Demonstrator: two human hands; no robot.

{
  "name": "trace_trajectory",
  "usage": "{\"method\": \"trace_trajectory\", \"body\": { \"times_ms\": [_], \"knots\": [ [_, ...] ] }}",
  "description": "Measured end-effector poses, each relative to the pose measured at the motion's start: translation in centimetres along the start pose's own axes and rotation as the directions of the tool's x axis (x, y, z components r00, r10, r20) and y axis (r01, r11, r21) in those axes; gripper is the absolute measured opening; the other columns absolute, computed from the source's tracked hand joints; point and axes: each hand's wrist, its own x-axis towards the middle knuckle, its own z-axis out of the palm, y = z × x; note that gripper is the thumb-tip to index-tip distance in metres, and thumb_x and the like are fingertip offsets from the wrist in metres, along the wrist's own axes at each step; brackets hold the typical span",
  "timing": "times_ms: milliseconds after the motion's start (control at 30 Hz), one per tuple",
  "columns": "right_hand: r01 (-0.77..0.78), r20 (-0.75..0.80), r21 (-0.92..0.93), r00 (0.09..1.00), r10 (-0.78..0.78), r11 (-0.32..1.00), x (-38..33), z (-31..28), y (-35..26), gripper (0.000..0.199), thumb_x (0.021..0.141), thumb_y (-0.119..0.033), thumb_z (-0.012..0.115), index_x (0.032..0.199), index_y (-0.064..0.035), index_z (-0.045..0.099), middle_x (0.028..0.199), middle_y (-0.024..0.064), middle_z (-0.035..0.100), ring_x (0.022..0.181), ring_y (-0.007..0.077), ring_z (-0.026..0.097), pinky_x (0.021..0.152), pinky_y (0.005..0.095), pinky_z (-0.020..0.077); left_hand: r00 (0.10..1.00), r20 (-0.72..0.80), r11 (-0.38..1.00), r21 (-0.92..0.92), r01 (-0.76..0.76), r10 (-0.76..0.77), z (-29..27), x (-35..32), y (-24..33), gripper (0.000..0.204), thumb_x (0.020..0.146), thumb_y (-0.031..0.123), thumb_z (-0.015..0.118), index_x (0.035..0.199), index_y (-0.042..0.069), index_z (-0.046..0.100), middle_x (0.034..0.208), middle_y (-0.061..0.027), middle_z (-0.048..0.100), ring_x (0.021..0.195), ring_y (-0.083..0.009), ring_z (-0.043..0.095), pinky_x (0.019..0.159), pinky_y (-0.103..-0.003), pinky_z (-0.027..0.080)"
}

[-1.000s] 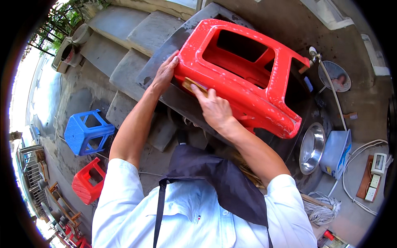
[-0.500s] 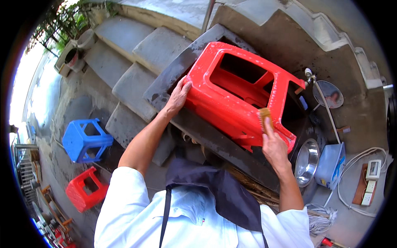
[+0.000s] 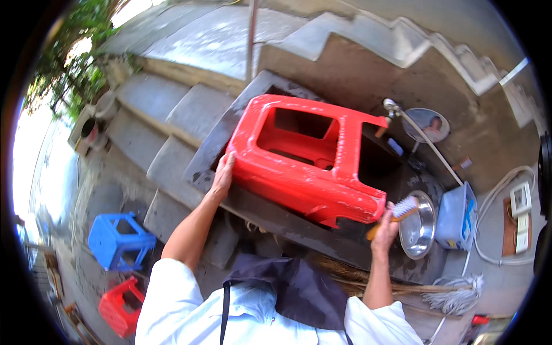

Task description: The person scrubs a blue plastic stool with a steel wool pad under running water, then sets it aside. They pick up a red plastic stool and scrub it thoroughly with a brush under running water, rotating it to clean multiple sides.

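Your left hand [image 3: 221, 178] lies flat, fingers pressed together, against the near-left end of the red plastic stool [image 3: 305, 158]. That braces the stool, which lies tipped on its side across the dark stone basin [image 3: 230, 123] at scene centre, legs pointing right, hollow underside up. On its side, the leg faces and inner ribs are exposed for scrubbing.

Your right hand [image 3: 384, 230] is closed around the handle of a scrub brush [image 3: 397, 210], white bristles up, at the stool's near-right leg end, approx. touching the plastic.

Materials: the stool is moulded plastic, glossy and wet w/ white soapy streaks, corners rounded, a rectangular cut-out in its side. The basin rim is rough and dark w/ water.

Right of the brush sit a round steel bowl [image 3: 418, 230] and a pale blue tub [image 3: 455, 218]. A tap [image 3: 391, 106] stands at the far right of the basin. Near left, on the ground: a blue stool [image 3: 119, 241] and a small red stool [image 3: 118, 305].
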Motion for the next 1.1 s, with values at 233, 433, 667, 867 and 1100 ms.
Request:
{"method": "trace_trajectory", "body": {
  "times_ms": [233, 433, 667, 867, 1100],
  "knots": [
    [-0.030, 0.107, 0.169, 0.994, 0.012, 0.985, -1.3, 2.5, -1.8, 0.034, 0.109, -0.025, 0.051, 0.130, 0.0006, 0.057, 0.123, 0.0063, 0.063, 0.112, 0.0155, 0.059, 0.101, 0.0345, 0.0452, 0.997, -0.025, 0.995, -0.072, 0.068, -0.070, 0.9, 0.2, 2.0, 0.062, 0.104, 0.051, 0.054, 0.142, 0.002, 0.053, 0.138, -0.0091, 0.060, 0.127, -0.0193, 0.053, 0.113, -0.037, 0.037],
    [0.138, 0.074, 0.198, 0.985, -0.155, 0.970, 4.5, 7.4, -8.9, 0.033, 0.104, -0.027, 0.062, 0.122, 0.0017, 0.063, 0.097, 0.0003, 0.062, 0.084, 0.0091, 0.055, 0.076, 0.0286, 0.0470, 0.999, 0.010, 0.986, -0.159, 0.049, -0.048, 0.6, 4.4, 7.4, 0.063, 0.103, 0.052, 0.055, 0.137, 0.000, 0.056, 0.135, -0.0127, 0.061, 0.121, -0.0212, 0.058, 0.104, -0.039, 0.046],
    [-0.372, 0.349, 0.299, 0.900, 0.262, 0.879, 21.7, 6.4, -12.7, 0.017, 0.105, -0.017, 0.055, 0.108, 0.0002, 0.056, 0.089, 0.0142, 0.068, 0.077, 0.0280, 0.072, 0.068, 0.0483, 0.0620, 0.996, 0.049, 0.993, 0.089, -0.081, 0.077, 7.2, 7.1, 14.4, 0.057, 0.100, 0.046, 0.062, 0.135, 0.000, 0.059, 0.122, -0.0089, 0.067, 0.115, -0.0169, 0.061, 0.102, -0.035, 0.047],
    [-0.544, 0.441, 0.225, 0.797, 0.413, 0.808, 24.9, 9.2, -15.0, 0.016, 0.103, -0.009, 0.054, 0.108, 0.0054, 0.053, 0.100, 0.0246, 0.070, 0.089, 0.0343, 0.074, 0.079, 0.0520, 0.0640, 0.868, 0.203, 0.765, 0.410, -0.496, 0.454, 8.2, 5.4, 11.8, 0.083, 0.083, 0.043, 0.083, 0.142, -0.002, 0.048, 0.132, -0.0200, 0.060, 0.125, -0.0320, 0.057, 0.108, -0.043, 0.044],
    [-0.435, 0.233, 0.296, 0.896, 0.377, 0.850, 22.1, 6.7, -10.6, 0.027, 0.105, -0.031, 0.057, 0.105, -0.0044, 0.058, 0.089, 0.0080, 0.064, 0.079, 0.0230, 0.069, 0.062, 0.0431, 0.0607, 0.966, -0.225, 0.549, 0.827, 0.122, 0.125, 5.5, 2.5, 2.9, 0.105, 0.074, 0.043, 0.075, 0.159, 0.011, 0.022, 0.142, -0.0273, 0.044, 0.132, -0.0463, 0.045, 0.111, -0.054, 0.038]
  ]
}}
